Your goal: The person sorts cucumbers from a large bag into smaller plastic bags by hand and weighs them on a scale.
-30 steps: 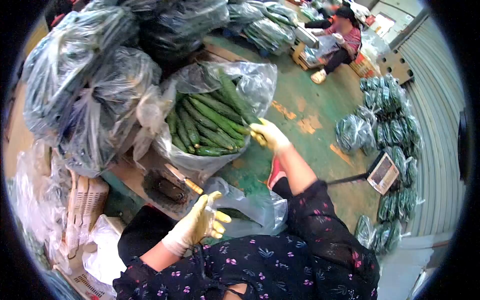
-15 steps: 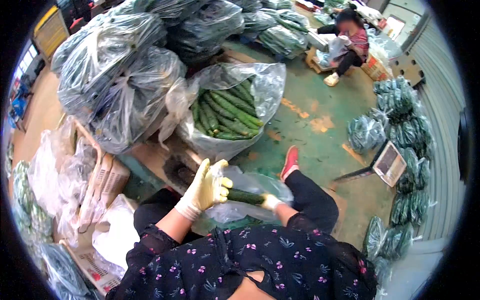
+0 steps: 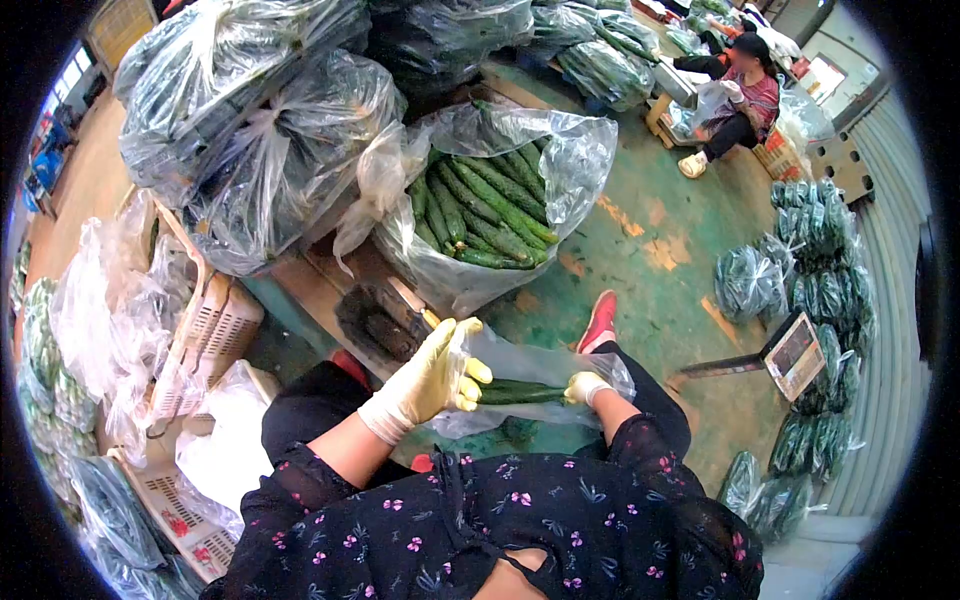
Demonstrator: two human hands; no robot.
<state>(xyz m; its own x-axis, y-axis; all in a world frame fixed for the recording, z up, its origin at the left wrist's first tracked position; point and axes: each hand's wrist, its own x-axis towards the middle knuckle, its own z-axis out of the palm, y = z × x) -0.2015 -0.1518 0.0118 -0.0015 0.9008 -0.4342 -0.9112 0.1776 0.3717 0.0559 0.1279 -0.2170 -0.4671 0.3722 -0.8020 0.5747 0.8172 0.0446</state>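
My left hand, in a pale yellow glove, holds the mouth of a clear plastic bag, its fingers curled at the film and its thumb raised. The bag spreads across to the right in front of my lap. A long dark green cucumber lies level between my hands, its left end by my left fingers at the bag. Closed around the cucumber's right end is my gloved right hand. Beyond them stands a large open plastic sack filled with cucumbers.
Big tied plastic sacks are heaped at the back left. Plastic crates with loose bags stand at my left. A scale with a display is on the right, before bagged cucumbers along the wall. Another person sits at the far right.
The cucumber and my right hand have shifted a little right in the view. The surroundings have also shifted as my head turned. My left hand keeps hold of the bag.
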